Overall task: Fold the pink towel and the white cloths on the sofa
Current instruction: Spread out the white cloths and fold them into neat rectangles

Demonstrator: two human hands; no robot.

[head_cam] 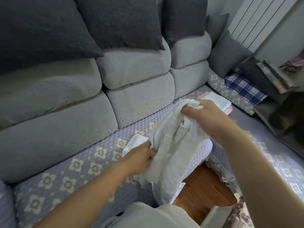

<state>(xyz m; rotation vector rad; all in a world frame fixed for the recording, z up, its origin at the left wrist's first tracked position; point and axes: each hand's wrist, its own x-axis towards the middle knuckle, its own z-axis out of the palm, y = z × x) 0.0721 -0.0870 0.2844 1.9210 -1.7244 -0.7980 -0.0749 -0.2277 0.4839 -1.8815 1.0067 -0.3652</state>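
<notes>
Both hands, left and right, are gripping a bunched white cloth above the sofa.

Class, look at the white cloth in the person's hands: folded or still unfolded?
Unfolded. The white cloth hangs bunched and creased between the left hand and right hand, no flat layers.

Both hands are occupied: the left hand and the right hand grip a crumpled white cloth that hangs between them and blocks the way there. To the left of the left hand, the flowered seat cover lies bare. Just beyond the right hand sits a folded stack. Below the hands, the wooden floor is open.
</notes>
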